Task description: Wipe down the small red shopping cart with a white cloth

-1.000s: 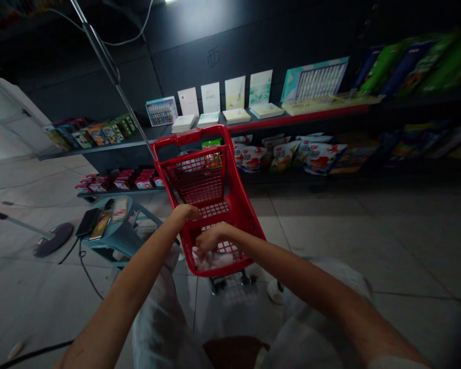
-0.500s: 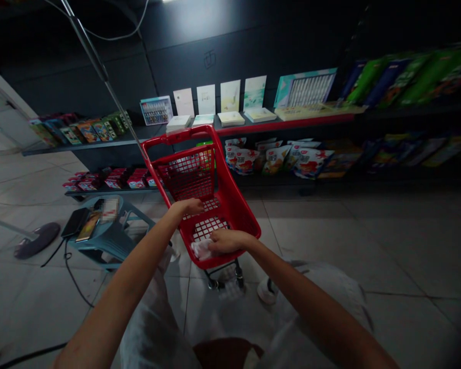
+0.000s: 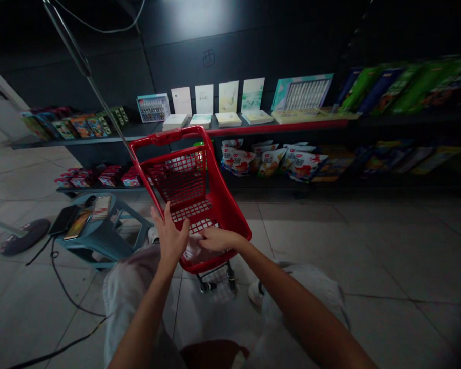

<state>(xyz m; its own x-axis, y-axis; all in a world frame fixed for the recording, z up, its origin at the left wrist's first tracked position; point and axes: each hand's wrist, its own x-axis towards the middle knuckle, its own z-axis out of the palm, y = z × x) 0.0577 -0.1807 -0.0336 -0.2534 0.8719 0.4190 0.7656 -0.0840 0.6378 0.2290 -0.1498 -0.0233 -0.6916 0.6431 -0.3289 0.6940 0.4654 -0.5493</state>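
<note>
We hold the white cloth (image 3: 194,252) under our right hand (image 3: 215,239), fingers pressed together, at the near end of the red cart (image 3: 226,207), while our left hand (image 3: 171,237) is spread open beside it, so we judge the wiping only partly done.

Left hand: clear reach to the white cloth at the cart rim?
Probably yes. The open left hand is right beside the white cloth at the near rim of the red cart, nothing between them. The right hand holds the cloth from above, so only its left edge looks free.
</note>
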